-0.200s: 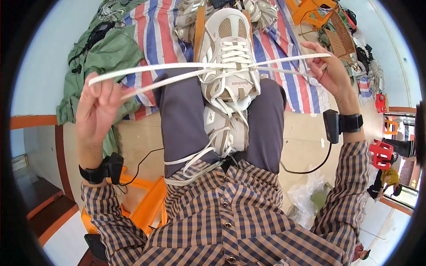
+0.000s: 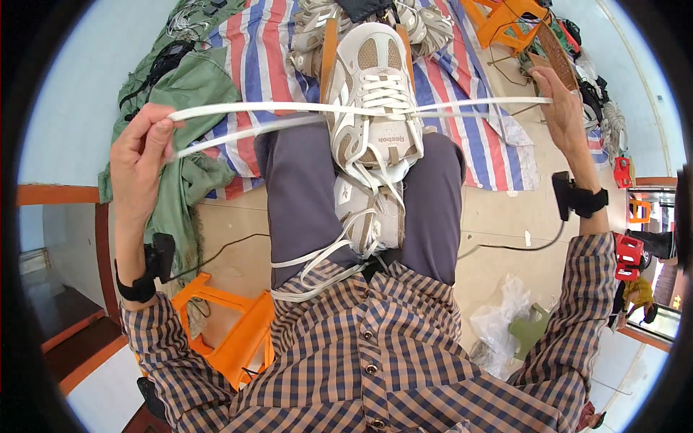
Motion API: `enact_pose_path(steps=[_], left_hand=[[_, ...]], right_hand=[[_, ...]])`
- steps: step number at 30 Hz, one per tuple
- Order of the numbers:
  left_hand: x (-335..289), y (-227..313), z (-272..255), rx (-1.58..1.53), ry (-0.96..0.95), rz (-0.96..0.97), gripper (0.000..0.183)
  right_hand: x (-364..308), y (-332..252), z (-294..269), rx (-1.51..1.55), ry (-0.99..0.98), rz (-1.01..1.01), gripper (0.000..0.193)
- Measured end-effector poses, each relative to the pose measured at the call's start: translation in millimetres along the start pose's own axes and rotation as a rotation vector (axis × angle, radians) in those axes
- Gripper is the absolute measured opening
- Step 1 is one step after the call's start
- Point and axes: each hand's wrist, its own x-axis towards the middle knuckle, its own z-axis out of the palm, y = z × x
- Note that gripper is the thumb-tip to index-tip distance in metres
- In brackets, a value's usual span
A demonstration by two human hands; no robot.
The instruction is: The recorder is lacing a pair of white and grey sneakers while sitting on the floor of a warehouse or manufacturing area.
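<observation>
A white and beige sneaker [image 2: 382,133] stands between my knees, toe pointing away, its upper laced with flat white lace. Out to the left, my left hand [image 2: 141,148] is closed in a pinch on the white shoelace [image 2: 253,107]; two strands run from it toward the sneaker. My right hand [image 2: 564,108], at the far right, grips the lace on the other side, with its strands stretched nearly level across the tongue. Nearer my lap sits a second sneaker [image 2: 369,225], partly covered by loose laces. More white lace [image 2: 310,295] trails over my left thigh and shirt.
Several similar sneakers [image 2: 433,32] lie beyond on a striped sheet [image 2: 274,54]. Green cloth [image 2: 191,94] is at left, with an orange stool [image 2: 238,346] beside me. A clear plastic bag [image 2: 494,325] lies at right. Black cables run from both wrist bands.
My hands have drawn farther apart, left hand leftward and right hand rightward, pulling the lace strands wider. The right fingers have closed in. The sneaker sits slightly lower in view.
</observation>
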Motion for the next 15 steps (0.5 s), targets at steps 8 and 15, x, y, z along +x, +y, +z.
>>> enact_pose_path(steps=[8, 15], left_hand=[[-38.1, 3.0, -37.1, -0.527, -0.175, -0.265, 0.023], [-45.4, -14.7, -46.4, -0.420, -0.160, -0.322, 0.020]], right_hand=[[-17.6, -21.8, -14.6, 0.974, -0.119, 0.490, 0.037], [-26.9, 33.2, -39.3, -0.228, 0.367, -0.119, 0.023]])
